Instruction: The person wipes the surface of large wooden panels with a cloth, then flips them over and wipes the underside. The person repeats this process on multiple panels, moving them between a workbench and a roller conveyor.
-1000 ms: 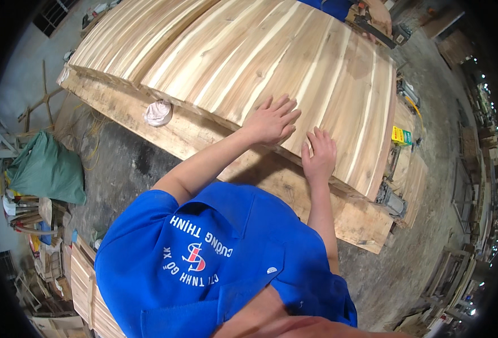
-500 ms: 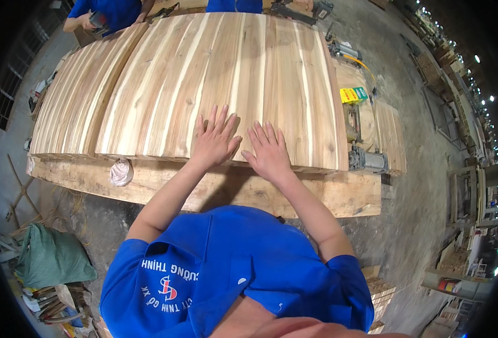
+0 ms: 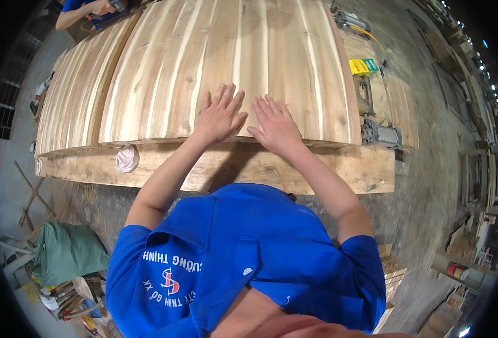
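A wide striped wooden panel (image 3: 170, 84) of light and brown strips lies in front of me, its near edge facing my body. My left hand (image 3: 220, 117) rests flat on it near that edge, fingers spread. Beside it, a short gap to the right, my right hand (image 3: 276, 125) also lies palm down on the wood with fingers stretched out. Neither hand holds anything. To the left stands another stack of striped wood (image 3: 71, 96), divided from the panel by a dark seam.
A wooden bench board (image 3: 311, 172) runs under the panel, with a crumpled whitish bundle (image 3: 127, 159) on it. At right are metal cylinders (image 3: 381, 135) and a yellow-green box (image 3: 363, 67). A co-worker's hand (image 3: 101, 7) grips a power tool far left. A green sack (image 3: 68, 253) lies lower left.
The view has tilted, so the panel and bench sit higher in the picture. Both hands remain flat on the panel. The co-worker's tool has shifted at the far left.
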Action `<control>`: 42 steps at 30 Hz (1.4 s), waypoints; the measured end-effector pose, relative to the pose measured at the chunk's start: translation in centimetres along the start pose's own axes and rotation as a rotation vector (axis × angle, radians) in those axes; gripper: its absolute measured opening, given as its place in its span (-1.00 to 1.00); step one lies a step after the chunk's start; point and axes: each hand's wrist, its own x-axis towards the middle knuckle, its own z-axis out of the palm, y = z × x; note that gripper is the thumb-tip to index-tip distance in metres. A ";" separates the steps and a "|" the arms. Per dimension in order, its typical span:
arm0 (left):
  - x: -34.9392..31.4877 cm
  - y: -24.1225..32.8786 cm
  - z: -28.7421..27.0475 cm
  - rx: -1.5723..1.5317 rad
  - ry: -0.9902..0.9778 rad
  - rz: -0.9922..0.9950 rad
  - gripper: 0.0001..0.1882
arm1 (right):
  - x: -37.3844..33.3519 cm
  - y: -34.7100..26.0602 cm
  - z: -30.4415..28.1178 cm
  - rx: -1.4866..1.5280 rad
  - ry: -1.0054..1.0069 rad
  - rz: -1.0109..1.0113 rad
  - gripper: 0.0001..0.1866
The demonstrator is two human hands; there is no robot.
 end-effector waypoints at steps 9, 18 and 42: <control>-0.8 0.6 -0.8 -0.035 0.128 -0.017 -0.42 | -0.8 0.4 0.2 0.239 0.226 0.105 -0.68; -1.1 0.3 -0.5 -0.063 0.185 -0.005 -0.43 | -0.9 0.5 0.4 0.258 0.250 0.059 -0.71; -0.9 0.7 -1.1 -0.084 0.155 -0.007 -0.47 | -1.0 0.3 -0.3 0.294 0.271 0.087 -0.74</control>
